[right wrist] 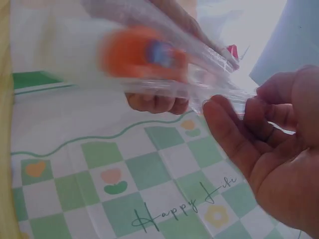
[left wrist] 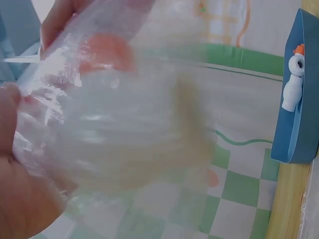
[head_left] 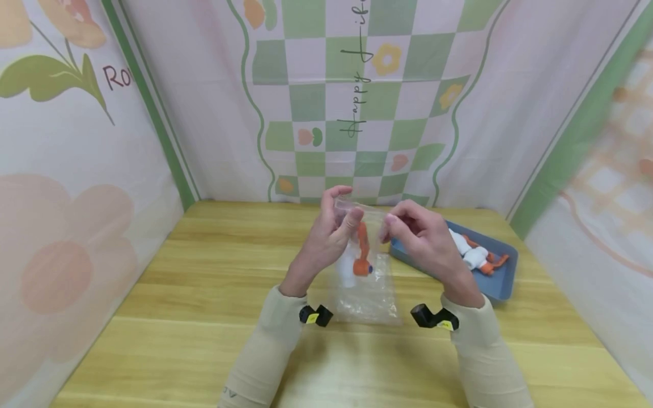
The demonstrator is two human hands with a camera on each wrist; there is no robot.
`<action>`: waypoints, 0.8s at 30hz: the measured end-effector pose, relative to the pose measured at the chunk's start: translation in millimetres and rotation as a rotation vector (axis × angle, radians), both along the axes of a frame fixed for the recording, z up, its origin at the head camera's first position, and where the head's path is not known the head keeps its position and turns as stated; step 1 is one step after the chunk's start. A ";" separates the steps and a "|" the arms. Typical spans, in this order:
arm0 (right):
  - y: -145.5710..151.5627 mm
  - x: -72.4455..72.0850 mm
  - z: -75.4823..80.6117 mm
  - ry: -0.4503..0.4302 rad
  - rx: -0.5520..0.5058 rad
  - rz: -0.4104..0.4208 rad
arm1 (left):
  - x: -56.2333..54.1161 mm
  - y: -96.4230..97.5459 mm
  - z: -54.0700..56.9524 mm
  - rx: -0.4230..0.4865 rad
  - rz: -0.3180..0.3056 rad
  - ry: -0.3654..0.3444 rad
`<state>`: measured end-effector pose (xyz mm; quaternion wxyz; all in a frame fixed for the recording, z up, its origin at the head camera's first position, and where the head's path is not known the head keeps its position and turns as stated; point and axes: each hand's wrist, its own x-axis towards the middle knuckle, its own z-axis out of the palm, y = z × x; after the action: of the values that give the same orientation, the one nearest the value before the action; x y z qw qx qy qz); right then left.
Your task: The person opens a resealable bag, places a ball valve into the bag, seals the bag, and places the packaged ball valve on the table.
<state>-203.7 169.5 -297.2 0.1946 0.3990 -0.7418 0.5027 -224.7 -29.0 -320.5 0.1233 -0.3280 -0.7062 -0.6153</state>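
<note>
A clear plastic bag is held up above the table between both hands. My left hand grips its upper left side, thumb in front and fingers behind. At the upper right corner, my right hand pinches the bag's edge between thumb and fingers. Inside hangs an orange and white piece with a long orange strip and a small blue spot. It looks blurred in the right wrist view, where its orange end lies nearest the bag's top. Its white part is a pale blur through the plastic.
A blue tray stands on the wooden table to the right, partly behind my right forearm. Several white and orange pieces lie in it. Clear plastic lies on the table too. A patterned cloth hangs behind the table.
</note>
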 end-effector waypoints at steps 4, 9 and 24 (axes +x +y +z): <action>-2.4 1.0 0.2 0.028 -0.066 0.035 | 0.9 2.3 -0.1 0.037 -0.025 0.039; 0.1 2.4 0.6 -0.006 -0.168 0.042 | 2.7 0.7 2.0 0.068 -0.030 0.025; 18.5 9.1 12.8 0.068 -0.214 0.194 | 4.9 -13.9 8.6 0.052 -0.172 -0.072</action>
<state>-194.6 188.0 -284.4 0.2114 0.4625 -0.6350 0.5815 -219.8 -42.9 -312.0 0.0533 -0.3617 -0.6631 -0.6532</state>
